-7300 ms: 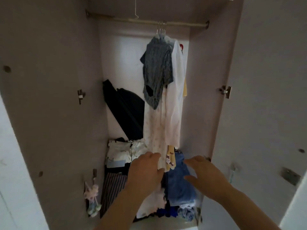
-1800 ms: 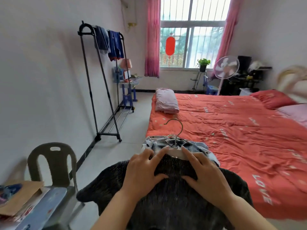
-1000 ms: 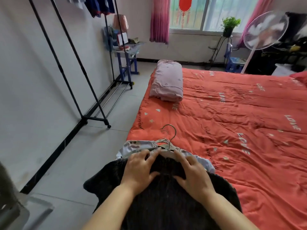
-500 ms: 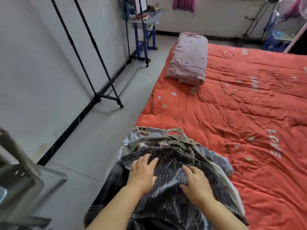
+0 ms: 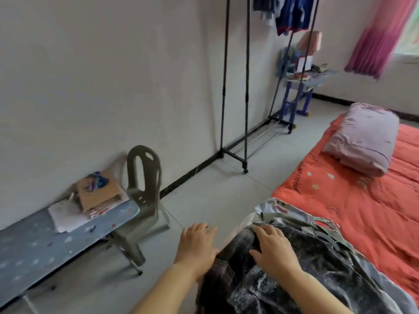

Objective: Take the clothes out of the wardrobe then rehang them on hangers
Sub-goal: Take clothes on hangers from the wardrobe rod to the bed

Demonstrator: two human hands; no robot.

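A pile of clothes on hangers lies on the near corner of the red bed point(image 5: 353, 200). A dark speckled grey garment point(image 5: 317, 275) is on top, with a white patterned garment point(image 5: 278, 206) and grey hangers point(image 5: 328, 225) poking out beneath. My right hand point(image 5: 272, 250) rests flat on the dark garment, fingers spread. My left hand point(image 5: 197, 242) hovers off the left edge of the pile over the floor, fingers apart, holding nothing.
A black clothes rack point(image 5: 235, 82) with blue clothes point(image 5: 292, 12) stands by the wall. A grey plastic chair point(image 5: 145, 177) and a blue-grey board point(image 5: 56, 236) with papers are at left. A folded pink quilt point(image 5: 362, 139) lies on the bed.
The pile has been laid on the bed. My left hand has come off the dark garment and moved left. The view has swung left toward the wall and chair.
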